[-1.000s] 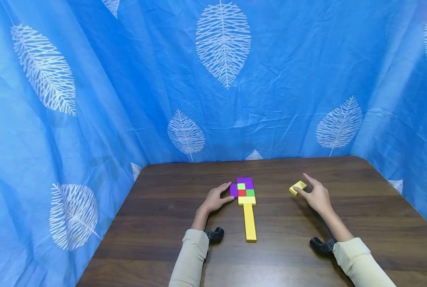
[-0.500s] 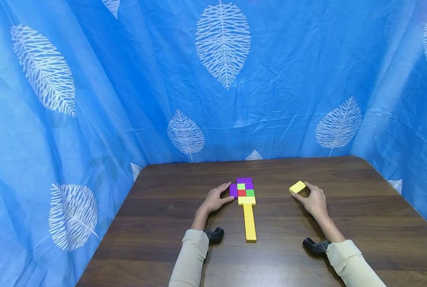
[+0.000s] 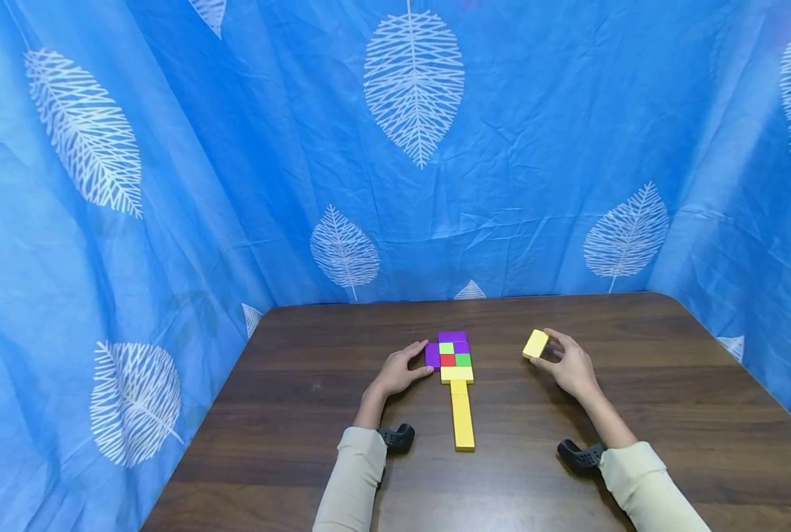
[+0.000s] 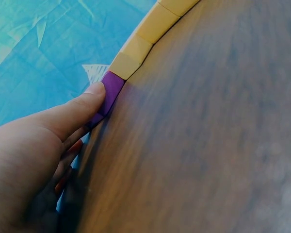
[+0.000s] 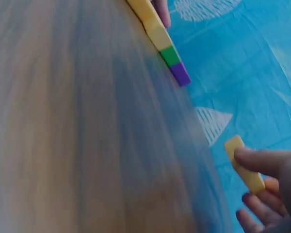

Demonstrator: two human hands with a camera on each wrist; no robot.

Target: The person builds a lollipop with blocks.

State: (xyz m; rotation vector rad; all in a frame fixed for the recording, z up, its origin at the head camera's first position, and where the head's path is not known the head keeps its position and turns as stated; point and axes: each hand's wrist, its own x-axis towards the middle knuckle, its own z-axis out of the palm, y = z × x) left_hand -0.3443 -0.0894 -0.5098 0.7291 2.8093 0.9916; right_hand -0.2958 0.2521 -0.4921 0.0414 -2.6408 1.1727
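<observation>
My left hand pinches a purple block at the left side of a flat arrangement of colored blocks. In the left wrist view, the thumb presses the near end of that block; the far fingers are partly hidden. The arrangement has purple blocks on top, a red block, green blocks, a yellow block set crosswise and a long yellow stem. To the right, my right hand holds a loose yellow block between thumb and fingers, tilted and seemingly off the table.
A dark wooden table lies under both hands. Blue cloth with white leaf prints hangs behind and beside it. Each wrist bears a black camera mount, such as the right one's mount.
My right hand has closed on the yellow block and carried it left, turning it more upright. The left hand has stayed by the purple block, and the arrangement looks the same.
</observation>
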